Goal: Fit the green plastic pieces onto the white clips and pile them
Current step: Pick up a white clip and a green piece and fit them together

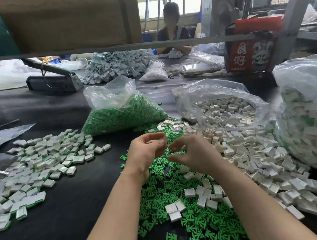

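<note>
My left hand (147, 150) hovers above the black table, its curled fingers holding a blurred white clip (164, 139) at the fingertips. Just to its right, my right hand (194, 155) has thumb and fingers curled toward the clip and seems to pinch a small green piece (177, 150). Under both hands lie loose green pieces (159, 200), mixed with a few white clips. A large spread of white clips (246, 149) lies to the right. On the left is a pile of fitted clips (40, 165), white with green edges.
An open bag of green pieces (121, 116) and an open bag of white clips (221, 108) lie behind the hands. A big bag of fitted clips (312, 122) stands at the right. Another person (172, 29) sits across the table, beside a red box (251, 54).
</note>
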`<state>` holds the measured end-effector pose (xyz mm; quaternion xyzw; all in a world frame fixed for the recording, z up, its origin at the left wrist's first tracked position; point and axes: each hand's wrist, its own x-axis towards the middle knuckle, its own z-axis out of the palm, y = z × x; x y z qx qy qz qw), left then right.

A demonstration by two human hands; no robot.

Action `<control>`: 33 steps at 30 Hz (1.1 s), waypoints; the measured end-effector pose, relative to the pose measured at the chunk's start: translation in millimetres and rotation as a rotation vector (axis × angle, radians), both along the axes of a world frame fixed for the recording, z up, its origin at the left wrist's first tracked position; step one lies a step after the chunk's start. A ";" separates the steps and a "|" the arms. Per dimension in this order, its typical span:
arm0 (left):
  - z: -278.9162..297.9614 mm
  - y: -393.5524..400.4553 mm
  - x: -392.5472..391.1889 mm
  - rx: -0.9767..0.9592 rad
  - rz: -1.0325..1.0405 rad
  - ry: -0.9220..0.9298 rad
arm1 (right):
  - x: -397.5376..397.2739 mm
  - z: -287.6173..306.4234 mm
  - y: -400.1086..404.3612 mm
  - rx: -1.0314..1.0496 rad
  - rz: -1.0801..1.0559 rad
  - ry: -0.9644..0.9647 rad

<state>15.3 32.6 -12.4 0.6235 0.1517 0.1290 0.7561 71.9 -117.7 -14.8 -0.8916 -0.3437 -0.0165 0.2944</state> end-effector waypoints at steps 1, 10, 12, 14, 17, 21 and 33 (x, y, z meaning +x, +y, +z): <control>0.3 0.8 -0.4 -0.039 -0.001 -0.009 | -1.1 -1.2 1.9 -0.085 0.022 0.023; 4.8 3.5 -2.1 -0.294 -0.165 -0.052 | -1.9 -0.3 3.4 -0.210 0.073 0.031; 4.3 4.9 -2.3 -0.309 -0.193 -0.062 | -4.5 -0.3 5.4 -0.191 0.088 0.038; 3.6 5.5 -1.9 -0.314 -0.208 -0.075 | -6.8 -1.2 7.6 -0.167 0.084 0.028; 3.5 6.0 -2.1 -0.336 -0.217 -0.090 | -9.6 -1.1 9.4 -0.162 0.087 0.021; 1.8 8.1 -2.3 -0.394 -0.253 -0.096 | -11.3 -0.8 9.3 -0.193 0.108 -0.024; 3.7 11.9 -0.3 -0.433 -0.073 -0.064 | -10.5 3.6 7.3 -0.194 0.174 0.042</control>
